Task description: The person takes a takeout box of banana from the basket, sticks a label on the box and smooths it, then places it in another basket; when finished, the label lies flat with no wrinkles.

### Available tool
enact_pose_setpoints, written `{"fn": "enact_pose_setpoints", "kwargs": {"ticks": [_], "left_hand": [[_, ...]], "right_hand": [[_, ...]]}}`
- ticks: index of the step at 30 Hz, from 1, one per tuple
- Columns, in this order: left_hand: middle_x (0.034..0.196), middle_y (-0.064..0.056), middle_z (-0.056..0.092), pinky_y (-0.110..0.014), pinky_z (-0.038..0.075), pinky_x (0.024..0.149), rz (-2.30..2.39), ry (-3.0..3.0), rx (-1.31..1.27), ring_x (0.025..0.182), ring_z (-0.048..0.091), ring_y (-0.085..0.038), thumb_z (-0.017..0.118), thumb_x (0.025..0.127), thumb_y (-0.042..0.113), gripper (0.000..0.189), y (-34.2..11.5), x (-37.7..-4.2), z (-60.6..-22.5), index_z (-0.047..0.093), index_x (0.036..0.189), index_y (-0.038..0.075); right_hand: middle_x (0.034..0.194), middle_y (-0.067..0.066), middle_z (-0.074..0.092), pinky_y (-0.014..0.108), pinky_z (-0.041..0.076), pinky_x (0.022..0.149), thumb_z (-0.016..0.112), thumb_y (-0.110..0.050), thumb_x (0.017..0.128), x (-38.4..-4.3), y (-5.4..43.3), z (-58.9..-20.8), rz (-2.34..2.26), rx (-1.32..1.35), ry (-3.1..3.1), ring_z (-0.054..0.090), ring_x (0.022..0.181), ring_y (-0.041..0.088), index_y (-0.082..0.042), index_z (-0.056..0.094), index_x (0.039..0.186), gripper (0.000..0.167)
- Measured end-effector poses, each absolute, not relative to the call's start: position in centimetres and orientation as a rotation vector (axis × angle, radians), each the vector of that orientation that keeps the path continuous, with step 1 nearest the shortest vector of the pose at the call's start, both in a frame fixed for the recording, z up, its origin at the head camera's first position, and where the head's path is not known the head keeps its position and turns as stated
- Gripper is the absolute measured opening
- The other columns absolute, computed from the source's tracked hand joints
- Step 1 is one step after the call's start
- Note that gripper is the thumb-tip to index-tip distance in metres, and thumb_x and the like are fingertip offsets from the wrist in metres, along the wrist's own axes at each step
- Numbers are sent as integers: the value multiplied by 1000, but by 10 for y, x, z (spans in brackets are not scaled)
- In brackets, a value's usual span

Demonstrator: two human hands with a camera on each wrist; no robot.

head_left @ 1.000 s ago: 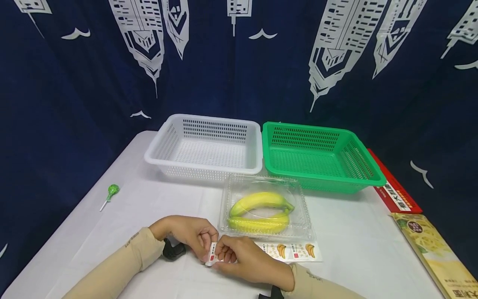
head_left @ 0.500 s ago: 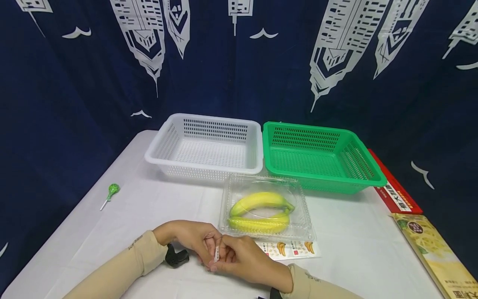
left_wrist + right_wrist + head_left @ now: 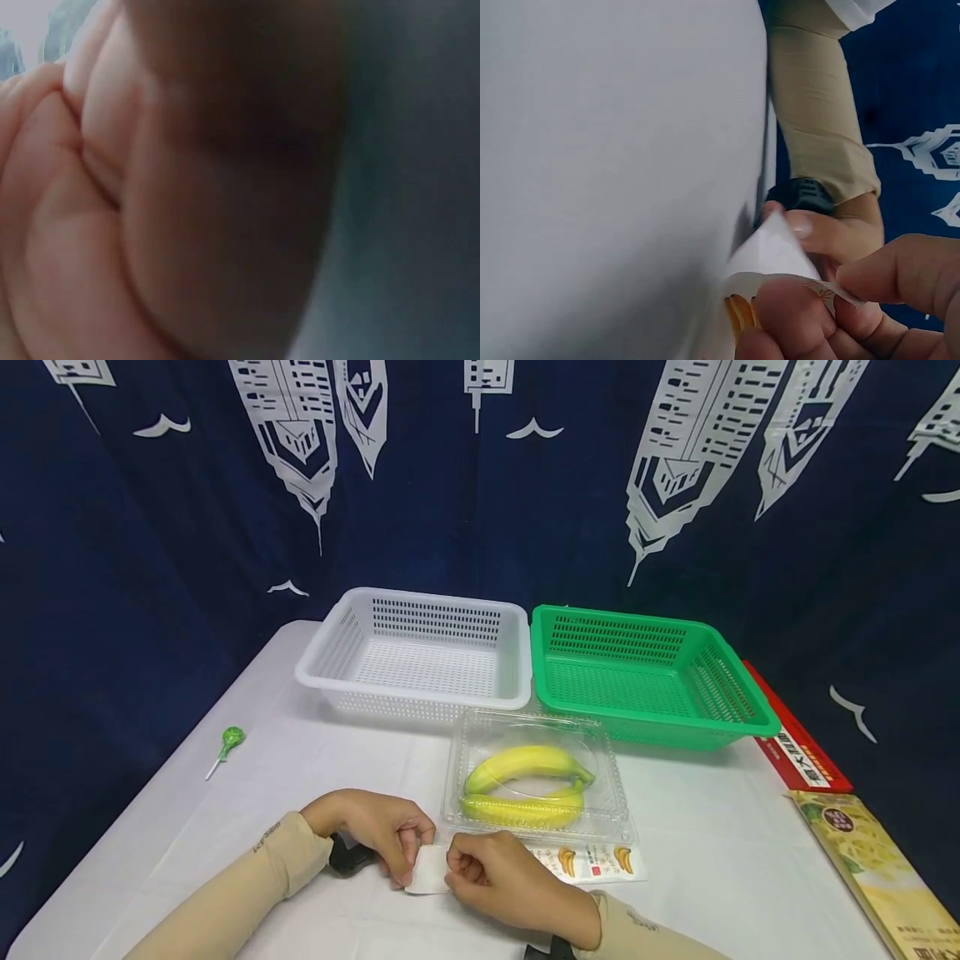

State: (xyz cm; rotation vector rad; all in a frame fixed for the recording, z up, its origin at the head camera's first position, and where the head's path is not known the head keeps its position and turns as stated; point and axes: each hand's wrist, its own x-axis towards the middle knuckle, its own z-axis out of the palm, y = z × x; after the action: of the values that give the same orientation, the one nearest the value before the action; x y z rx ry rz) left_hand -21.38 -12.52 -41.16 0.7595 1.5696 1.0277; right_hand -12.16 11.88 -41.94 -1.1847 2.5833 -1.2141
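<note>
In the head view my left hand [image 3: 378,831] pinches the left end of a strip of banana stickers, where bare white backing paper [image 3: 429,870] faces up. My right hand [image 3: 517,881], close beside it, has thumb and forefinger together at the backing's right edge. Between those fingertips the right wrist view shows a thin printed sticker [image 3: 826,294], curled up from the white paper [image 3: 772,251]. The strip's printed part [image 3: 592,862] runs out to the right from under the right hand. Blurred skin of the left hand [image 3: 210,202] fills most of the left wrist view.
Behind the strip sits a clear plastic clamshell [image 3: 468,735] with bananas [image 3: 525,764] inside. A white basket [image 3: 412,689] and a green basket [image 3: 652,714] stand at the back. A green lollipop [image 3: 232,737] lies left; red [image 3: 802,752] and yellow packages [image 3: 870,860] lie right.
The hands were close together around a folded sticker piece half a second ago. Now they are slightly apart, the right hand shifted right, and plain white backing shows between them.
</note>
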Motion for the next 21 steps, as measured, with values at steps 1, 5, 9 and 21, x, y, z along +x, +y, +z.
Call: {"fn": "enact_pose_setpoints", "kwargs": {"ticks": [1,5,9,21], "left_hand": [[69,8,72,-14,47,56,1022,1581,754,62,64,-1,74,87,-15,27,-127,-215,-412,61,91,9],[69,7,73,-15,47,56,1006,1625,733,61,63,-1,75,86,-14,26,-131,-221,-412,63,92,8],[70,5,73,-15,47,56,1005,1669,714,61,63,-2,77,85,-14,27,-135,-223,-411,63,91,8],[74,4,69,-17,46,61,962,1976,739,63,56,-5,86,81,-2,24,-143,-222,-401,67,92,8]], "right_hand": [[73,-12,60,12,50,59,75,1,94,-121,120,-417,-1218,-1171,2584,51,68,-12,-12,63,84,20],[73,-13,62,13,51,59,75,-1,95,-118,128,-407,-1237,-1131,2607,54,68,-11,-13,63,84,20],[74,-13,63,15,52,60,76,-3,95,-116,136,-400,-1244,-1123,2655,56,69,-9,-13,64,87,18],[76,3,74,20,57,57,65,-4,108,-119,156,-396,-1356,-1115,2510,66,59,-2,-9,66,104,6]]}}
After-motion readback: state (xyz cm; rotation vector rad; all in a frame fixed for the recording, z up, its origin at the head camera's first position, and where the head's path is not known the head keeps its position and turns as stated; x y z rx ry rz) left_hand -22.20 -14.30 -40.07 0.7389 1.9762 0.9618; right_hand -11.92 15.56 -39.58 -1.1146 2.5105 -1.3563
